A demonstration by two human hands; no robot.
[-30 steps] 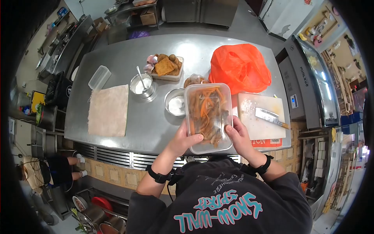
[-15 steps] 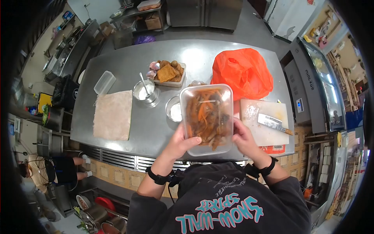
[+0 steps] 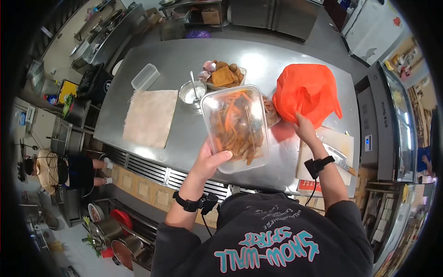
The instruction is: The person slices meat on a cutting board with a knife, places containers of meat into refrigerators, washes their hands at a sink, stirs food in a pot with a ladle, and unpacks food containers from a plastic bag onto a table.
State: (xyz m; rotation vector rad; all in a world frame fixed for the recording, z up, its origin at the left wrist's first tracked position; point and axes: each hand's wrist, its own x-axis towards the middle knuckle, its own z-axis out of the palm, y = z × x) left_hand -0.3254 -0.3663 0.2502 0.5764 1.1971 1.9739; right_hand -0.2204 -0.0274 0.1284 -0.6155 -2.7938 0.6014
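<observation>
Gripping a clear rectangular plastic tub (image 3: 236,129) was the left hand (image 3: 210,162), while right hand (image 3: 304,130) touched a bulging red plastic bag (image 3: 307,87), hold unclear tbh.

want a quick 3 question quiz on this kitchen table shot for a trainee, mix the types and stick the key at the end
1. Which hand holds up the clear rectangular plastic container with orange and brown food inside?
2. True or false: the steel cleaver with the wooden handle lies on the beige square cloth.
3. What colour is the crumpled plastic bag beside the right hand? a) green b) red c) white

Key:
1. The left hand.
2. False; the cleaver lies on the white cutting board.
3. b
</observation>
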